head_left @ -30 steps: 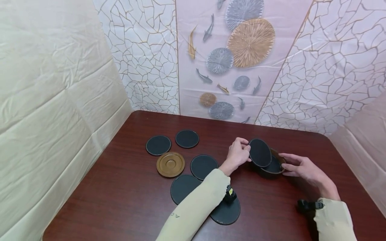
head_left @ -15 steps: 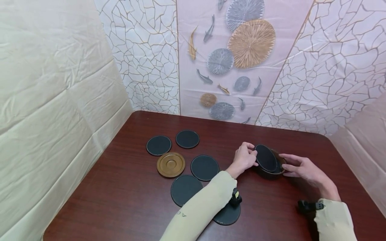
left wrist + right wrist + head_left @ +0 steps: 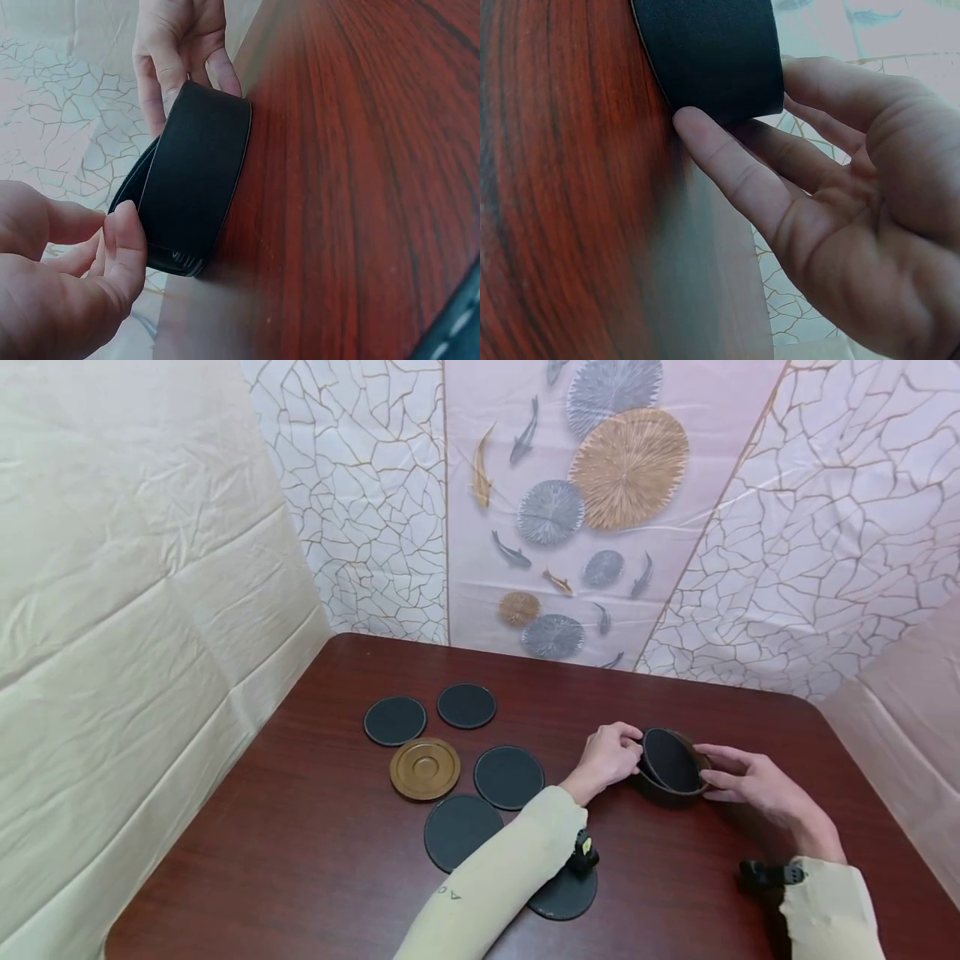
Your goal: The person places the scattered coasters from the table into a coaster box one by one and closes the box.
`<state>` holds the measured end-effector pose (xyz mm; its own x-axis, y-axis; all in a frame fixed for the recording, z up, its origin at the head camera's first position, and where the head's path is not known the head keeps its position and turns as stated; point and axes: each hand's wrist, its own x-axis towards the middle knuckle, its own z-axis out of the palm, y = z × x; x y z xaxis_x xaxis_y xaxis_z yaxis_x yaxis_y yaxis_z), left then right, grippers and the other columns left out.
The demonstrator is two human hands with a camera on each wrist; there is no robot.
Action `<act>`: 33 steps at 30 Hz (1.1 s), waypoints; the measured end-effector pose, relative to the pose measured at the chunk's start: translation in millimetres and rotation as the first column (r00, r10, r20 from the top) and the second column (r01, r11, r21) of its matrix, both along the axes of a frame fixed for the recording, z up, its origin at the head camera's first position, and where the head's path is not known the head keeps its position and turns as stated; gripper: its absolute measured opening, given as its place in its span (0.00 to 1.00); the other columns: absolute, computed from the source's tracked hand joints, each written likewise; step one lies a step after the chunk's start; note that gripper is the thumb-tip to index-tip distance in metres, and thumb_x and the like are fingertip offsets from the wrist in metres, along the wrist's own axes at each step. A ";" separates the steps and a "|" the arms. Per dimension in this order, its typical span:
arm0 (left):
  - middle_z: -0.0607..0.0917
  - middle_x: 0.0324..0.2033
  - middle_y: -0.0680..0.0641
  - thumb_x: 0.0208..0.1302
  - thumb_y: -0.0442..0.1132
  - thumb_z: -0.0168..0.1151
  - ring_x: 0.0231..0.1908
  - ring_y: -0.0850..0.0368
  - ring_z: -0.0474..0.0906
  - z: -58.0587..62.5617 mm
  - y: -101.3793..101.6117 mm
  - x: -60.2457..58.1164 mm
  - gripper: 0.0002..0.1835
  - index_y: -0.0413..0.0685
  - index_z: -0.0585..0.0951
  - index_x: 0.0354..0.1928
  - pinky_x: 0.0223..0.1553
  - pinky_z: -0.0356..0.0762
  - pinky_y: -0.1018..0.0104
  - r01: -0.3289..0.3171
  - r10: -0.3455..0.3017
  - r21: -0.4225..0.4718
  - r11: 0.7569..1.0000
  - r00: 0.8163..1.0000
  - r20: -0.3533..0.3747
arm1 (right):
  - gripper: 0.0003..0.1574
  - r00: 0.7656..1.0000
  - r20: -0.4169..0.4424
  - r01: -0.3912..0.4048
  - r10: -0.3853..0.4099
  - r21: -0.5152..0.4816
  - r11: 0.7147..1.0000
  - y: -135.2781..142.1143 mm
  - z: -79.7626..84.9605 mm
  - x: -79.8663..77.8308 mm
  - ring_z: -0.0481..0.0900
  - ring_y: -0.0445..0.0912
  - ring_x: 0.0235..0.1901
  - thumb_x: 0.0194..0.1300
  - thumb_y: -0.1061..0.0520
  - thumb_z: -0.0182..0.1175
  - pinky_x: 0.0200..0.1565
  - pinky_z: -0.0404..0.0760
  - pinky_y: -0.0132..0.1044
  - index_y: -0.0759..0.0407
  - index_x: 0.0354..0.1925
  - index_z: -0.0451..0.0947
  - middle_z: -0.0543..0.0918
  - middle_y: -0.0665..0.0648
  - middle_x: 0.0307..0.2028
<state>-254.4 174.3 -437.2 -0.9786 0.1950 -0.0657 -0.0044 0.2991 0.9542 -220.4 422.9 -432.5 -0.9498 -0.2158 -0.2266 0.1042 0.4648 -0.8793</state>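
My left hand (image 3: 609, 755) pinches the edge of a round black coaster (image 3: 670, 760), which tilts inside the mouth of a round coaster holder (image 3: 666, 795). The holder has a black outer wall and a brown inner rim, and it stands on the table. In the left wrist view, my thumb and fingers meet at the rim of the holder (image 3: 199, 165), and the coaster's edge shows just above it. My right hand (image 3: 761, 787) holds the holder from the right side, thumb at the rim. In the right wrist view, fingers (image 3: 727, 161) lie along the black wall.
Several black coasters lie flat on the dark red table (image 3: 300, 860), such as a back coaster (image 3: 466, 706) and a middle coaster (image 3: 508, 777). A brown round lid (image 3: 424, 769) with a ringed centre sits among them. My left forearm partly covers the front coaster (image 3: 566, 893).
My left hand has moved right and slightly down, bringing the coaster from above the holder's left side into its mouth. My right hand has stayed at the holder.
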 end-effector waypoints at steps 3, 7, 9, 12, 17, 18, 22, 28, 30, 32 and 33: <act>0.82 0.23 0.59 0.67 0.37 0.60 0.17 0.68 0.77 2.5 -3.6 0.5 0.07 0.53 0.84 0.43 0.27 0.73 0.76 0.021 -0.022 -0.045 0.999 0.999 -0.037 | 0.46 1.000 -0.002 -0.003 0.003 0.007 1.000 0.3 1.0 -0.5 0.86 0.43 0.44 0.68 0.54 0.62 0.46 0.85 0.45 0.68 0.74 0.52 0.58 0.80 0.69; 0.81 0.26 0.59 0.68 0.39 0.60 0.20 0.68 0.78 9.6 -9.7 2.2 0.08 0.52 0.83 0.46 0.28 0.74 0.75 0.072 -0.080 -0.086 0.994 0.993 -0.087 | 0.45 1.000 -0.012 -0.008 0.008 0.003 1.000 1.0 1.7 -0.5 0.86 0.44 0.44 0.68 0.54 0.61 0.46 0.85 0.45 0.68 0.74 0.52 0.59 0.80 0.68; 0.81 0.28 0.59 0.68 0.40 0.61 0.22 0.68 0.78 14.2 -13.3 3.3 0.09 0.52 0.83 0.48 0.29 0.74 0.75 0.107 -0.118 -0.102 0.989 0.988 -0.103 | 0.45 1.000 -0.013 -0.011 0.011 0.002 1.000 1.1 2.3 -0.6 0.86 0.44 0.44 0.68 0.54 0.61 0.46 0.85 0.45 0.67 0.74 0.52 0.60 0.80 0.68; 0.81 0.31 0.58 0.68 0.41 0.62 0.28 0.68 0.76 21.0 -19.2 6.1 0.10 0.53 0.82 0.49 0.32 0.74 0.75 0.160 -0.181 -0.157 0.974 0.974 -0.133 | 0.45 1.000 -0.012 -0.015 0.015 0.004 1.000 1.2 2.3 -1.1 0.86 0.45 0.44 0.69 0.54 0.61 0.46 0.85 0.45 0.68 0.74 0.52 0.59 0.80 0.68; 0.81 0.34 0.57 0.68 0.43 0.62 0.32 0.68 0.75 26.8 -28.6 14.7 0.13 0.53 0.80 0.53 0.34 0.74 0.75 0.280 -0.326 -0.267 0.922 0.934 -0.147 | 0.45 1.000 -0.015 -0.018 0.018 0.006 1.000 1.9 0.0 -1.1 0.86 0.45 0.44 0.69 0.54 0.61 0.46 0.85 0.45 0.68 0.73 0.52 0.59 0.80 0.68; 0.81 0.35 0.57 0.68 0.44 0.62 0.32 0.67 0.75 27.1 -30.3 16.9 0.14 0.53 0.79 0.54 0.34 0.74 0.74 0.306 -0.356 -0.281 0.910 0.923 -0.146 | 0.45 1.000 -0.016 -0.018 0.018 0.007 1.000 1.9 -0.6 -0.9 0.86 0.45 0.44 0.69 0.53 0.61 0.46 0.85 0.45 0.68 0.73 0.52 0.59 0.80 0.68; 0.81 0.35 0.58 0.69 0.45 0.61 0.31 0.68 0.75 27.2 -36.3 23.7 0.16 0.53 0.77 0.56 0.34 0.74 0.75 0.367 -0.439 -0.351 0.861 0.886 -0.151 | 0.45 1.000 -0.017 -0.016 0.016 0.006 1.000 1.3 0.1 -0.5 0.86 0.45 0.44 0.69 0.53 0.61 0.46 0.85 0.45 0.69 0.73 0.52 0.58 0.80 0.68; 0.81 0.32 0.61 0.68 0.47 0.61 0.32 0.70 0.75 22.7 -47.9 29.7 0.16 0.56 0.76 0.55 0.37 0.72 0.78 0.392 -0.517 -0.480 0.785 0.841 -0.158 | 0.45 1.000 -0.011 -0.008 0.008 -0.004 1.000 0.1 0.7 0.6 0.86 0.45 0.44 0.68 0.53 0.62 0.46 0.85 0.45 0.69 0.73 0.52 0.58 0.79 0.69; 0.81 0.32 0.62 0.68 0.48 0.61 0.33 0.70 0.75 20.1 -51.9 32.2 0.16 0.57 0.76 0.55 0.37 0.71 0.78 0.396 -0.536 -0.517 0.759 0.830 -0.152 | 0.46 1.000 -0.011 -0.008 0.008 0.000 1.000 0.3 0.8 0.9 0.86 0.45 0.44 0.68 0.53 0.62 0.46 0.85 0.44 0.68 0.73 0.52 0.58 0.79 0.69; 0.80 0.34 0.62 0.68 0.50 0.61 0.36 0.71 0.74 18.6 -55.9 35.2 0.16 0.59 0.76 0.55 0.38 0.71 0.78 0.396 -0.551 -0.554 0.733 0.822 -0.142 | 0.45 1.000 -0.014 -0.008 0.008 0.000 1.000 0.3 0.8 1.0 0.86 0.45 0.44 0.69 0.53 0.62 0.46 0.85 0.44 0.68 0.73 0.52 0.58 0.79 0.69; 0.80 0.35 0.61 0.68 0.51 0.61 0.36 0.70 0.73 18.2 -58.0 36.9 0.16 0.59 0.76 0.55 0.38 0.71 0.78 0.399 -0.559 -0.567 0.721 0.818 -0.134 | 0.45 1.000 -0.015 -0.009 0.009 0.001 1.000 0.4 0.9 1.2 0.86 0.45 0.44 0.69 0.54 0.61 0.46 0.85 0.44 0.68 0.73 0.52 0.58 0.79 0.69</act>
